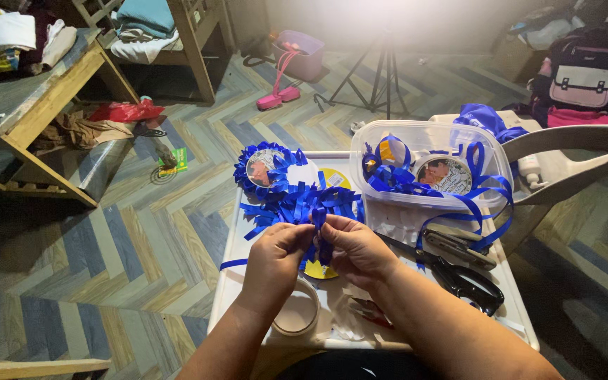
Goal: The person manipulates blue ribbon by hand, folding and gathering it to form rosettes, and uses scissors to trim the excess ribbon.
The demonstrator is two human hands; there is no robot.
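Both hands meet over the white table (248,232): left hand (274,262) and right hand (358,251) pinching a blue ribbon (320,224) between fingertips. On the table's far right, a clear tub (402,204) of ribbons; nearer right, black scissors (462,278); near edge, a tape roll (297,313).

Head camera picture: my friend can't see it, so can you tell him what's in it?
Two bare hands, left hand and right hand, pinch a blue ribbon over a small white table. Nearby lie blue ribbon rosettes, black scissors, a tape roll and a clear plastic tub of ribbons.
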